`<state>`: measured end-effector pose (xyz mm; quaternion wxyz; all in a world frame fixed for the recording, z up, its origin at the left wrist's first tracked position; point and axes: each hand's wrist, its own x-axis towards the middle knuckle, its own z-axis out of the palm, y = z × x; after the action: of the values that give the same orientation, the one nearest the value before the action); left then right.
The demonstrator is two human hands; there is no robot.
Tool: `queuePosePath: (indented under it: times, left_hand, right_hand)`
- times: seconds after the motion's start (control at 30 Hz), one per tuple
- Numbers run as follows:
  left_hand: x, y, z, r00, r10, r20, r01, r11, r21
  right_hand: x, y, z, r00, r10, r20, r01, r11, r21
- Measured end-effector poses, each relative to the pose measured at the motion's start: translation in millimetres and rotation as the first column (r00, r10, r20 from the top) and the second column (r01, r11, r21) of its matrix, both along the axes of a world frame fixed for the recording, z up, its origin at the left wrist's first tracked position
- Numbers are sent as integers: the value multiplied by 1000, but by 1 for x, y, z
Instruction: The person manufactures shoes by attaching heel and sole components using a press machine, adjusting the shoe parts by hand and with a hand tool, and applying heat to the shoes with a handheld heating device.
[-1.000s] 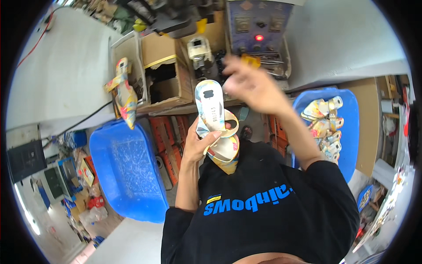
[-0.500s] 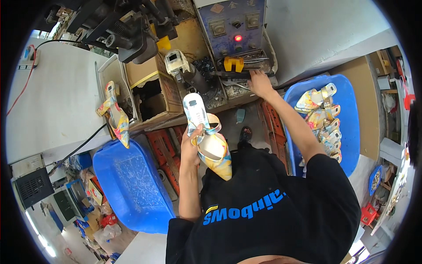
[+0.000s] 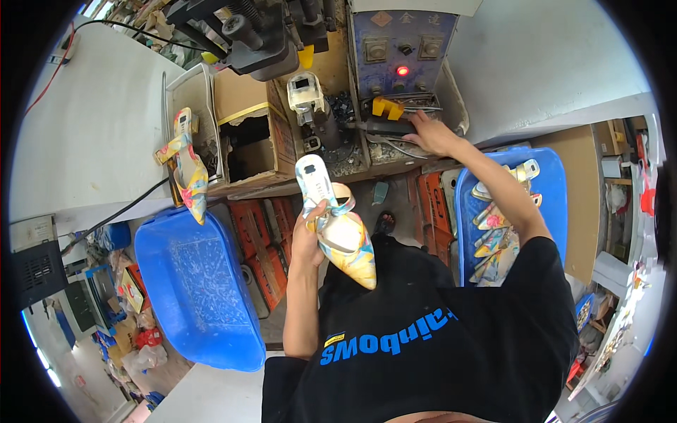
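Note:
My left hand (image 3: pixel 306 238) is closed around the side of a pointed, multicoloured slingback shoe (image 3: pixel 355 259), whose toe points toward me and whose pale insole faces up. At the foot of the blue control box, my right hand (image 3: pixel 435 135) reaches over a tool tray (image 3: pixel 395 150). Its fingers are apart beside a dark bar (image 3: pixel 388 128) and a yellow plastic piece (image 3: pixel 386 108); whether they touch the bar I cannot tell. A matching shoe (image 3: pixel 190 176) hangs at the edge of the white table on the left.
A machine post with a pale top (image 3: pixel 305 92) stands ahead, beneath a black press head (image 3: pixel 264 53). The control box (image 3: pixel 416 32) shows a lit red lamp. An open cardboard box (image 3: pixel 282 141) stands left of the post. Blue tubs flank me: left (image 3: pixel 201 282), right, holding several shoes (image 3: pixel 557 158).
The view has shifted slightly, so the machine sits lower and further right. My right hand has stayed at the tool tray with its fingers more spread. The left hand keeps holding the shoe.

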<state>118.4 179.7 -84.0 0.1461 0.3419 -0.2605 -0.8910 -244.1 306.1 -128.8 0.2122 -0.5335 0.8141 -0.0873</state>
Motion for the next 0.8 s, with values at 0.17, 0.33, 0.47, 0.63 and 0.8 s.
queuePosePath:
  times: [0.17,0.33,0.47,0.63,0.8]
  left_hand:
    - [-43,12,-18,992,-115,-58,120,990,75]
    - [-97,42,-73,963,-138,-231,174,974,143]
    - [-128,62,-123,973,-161,-165,189,966,175]
    - [-140,72,-148,978,-149,-143,180,956,231]
    - [-146,70,-147,990,-127,-63,137,973,188]
  right_hand:
    - [-1,32,80,999,10,49,7,949,-316]
    - [4,42,189,971,-101,219,111,993,-36]
    - [12,52,170,997,68,41,-70,995,68]
    - [31,54,133,984,95,-150,-65,979,192]
    - [46,51,124,964,175,-200,-110,949,296]
